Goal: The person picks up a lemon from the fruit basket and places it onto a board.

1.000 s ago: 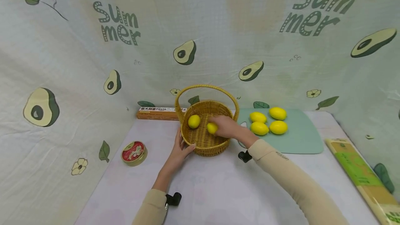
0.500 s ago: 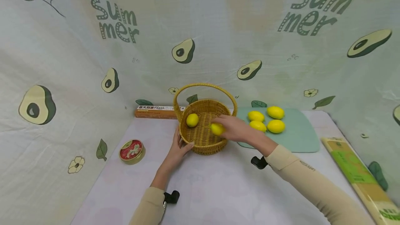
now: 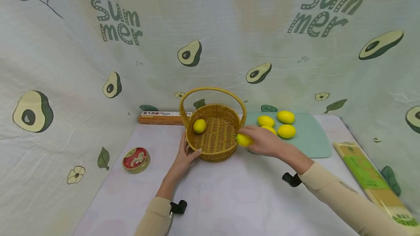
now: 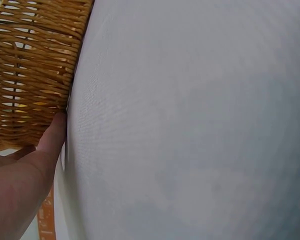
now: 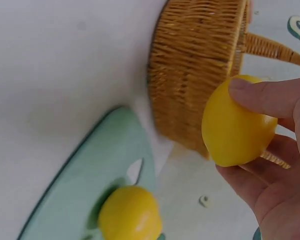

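A yellow lemon (image 3: 244, 140) is pinched between the thumb and fingers of my right hand (image 3: 265, 142), just outside the right rim of the wicker basket (image 3: 214, 157). The right wrist view shows this held lemon (image 5: 237, 125) in front of the basket's woven wall (image 5: 195, 65). One other lemon (image 3: 199, 126) lies inside the basket at its left. My left hand (image 3: 181, 159) holds the basket's left front side, its thumb near the front rim. In the left wrist view, a finger of the left hand (image 4: 20, 185) touches the basket wall (image 4: 35, 70) low down.
Several lemons (image 3: 286, 131) lie on a pale green cutting board (image 3: 311, 145) right of the basket. A pasta box (image 3: 160, 119) lies behind, at left. A round red-lidded tin (image 3: 135, 158) stands at left. A long green-and-tan packet (image 3: 370, 174) lies along the right edge.
My right hand has lifted a lemon out of the basket and carried it rightward past the rim. The left hand stays on the basket. The head view has shifted slightly.
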Demonstrator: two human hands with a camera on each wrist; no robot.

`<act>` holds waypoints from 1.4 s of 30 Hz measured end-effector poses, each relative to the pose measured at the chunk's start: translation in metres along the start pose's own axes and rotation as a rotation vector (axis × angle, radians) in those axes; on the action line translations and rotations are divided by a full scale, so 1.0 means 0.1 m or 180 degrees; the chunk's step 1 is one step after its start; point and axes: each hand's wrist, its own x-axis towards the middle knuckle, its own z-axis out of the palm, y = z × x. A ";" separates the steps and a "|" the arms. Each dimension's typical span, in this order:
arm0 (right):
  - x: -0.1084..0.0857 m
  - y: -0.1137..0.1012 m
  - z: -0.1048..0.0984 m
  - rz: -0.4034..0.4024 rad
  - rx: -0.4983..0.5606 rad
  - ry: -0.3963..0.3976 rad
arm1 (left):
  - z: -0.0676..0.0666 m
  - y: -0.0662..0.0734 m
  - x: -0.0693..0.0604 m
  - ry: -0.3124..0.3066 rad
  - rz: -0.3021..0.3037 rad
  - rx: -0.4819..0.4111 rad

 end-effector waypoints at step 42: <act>-0.55 0.57 0.23 0.0463 -0.0143 0.0400 | 0.00 0.31 -0.13 -0.0128 -0.0189 -0.0062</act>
